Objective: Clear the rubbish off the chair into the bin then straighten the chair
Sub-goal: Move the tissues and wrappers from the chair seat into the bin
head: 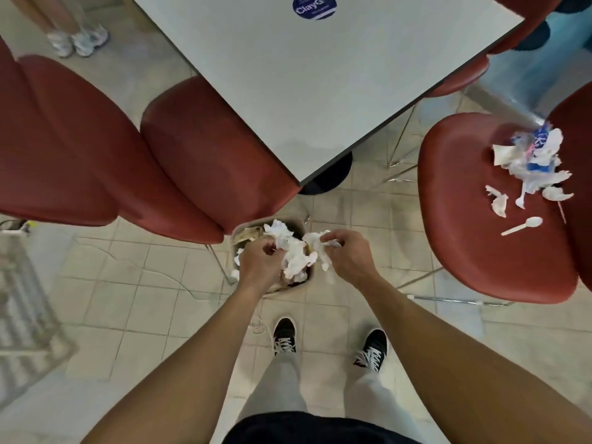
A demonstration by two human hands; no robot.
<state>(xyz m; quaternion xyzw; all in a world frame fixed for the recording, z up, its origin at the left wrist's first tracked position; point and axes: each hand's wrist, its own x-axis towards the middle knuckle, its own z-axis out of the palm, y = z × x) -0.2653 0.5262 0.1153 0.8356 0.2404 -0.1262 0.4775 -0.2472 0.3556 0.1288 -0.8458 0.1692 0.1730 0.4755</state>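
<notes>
A small beige bin (238, 233) stands on the floor by the table corner, full of crumpled white tissue (293, 251). Both my hands hover right over it. My left hand (259, 261) is curled with its fingers against the tissue pile. My right hand (344, 254) pinches a piece of white tissue (320, 243) above the bin's right edge. To the right, a red chair (474, 238) stands turned at an angle; on its seat lie a heap of white and blue wrappers (533, 158), torn paper scraps (498, 201) and a white plastic spoon (523, 225).
A grey table (320, 75) with a blue round sticker fills the top centre. Red chairs (192, 149) stand to the left of the bin, and more behind the table. Another person's legs and white shoes (77, 40) are at the top left. My feet stand on tiled floor.
</notes>
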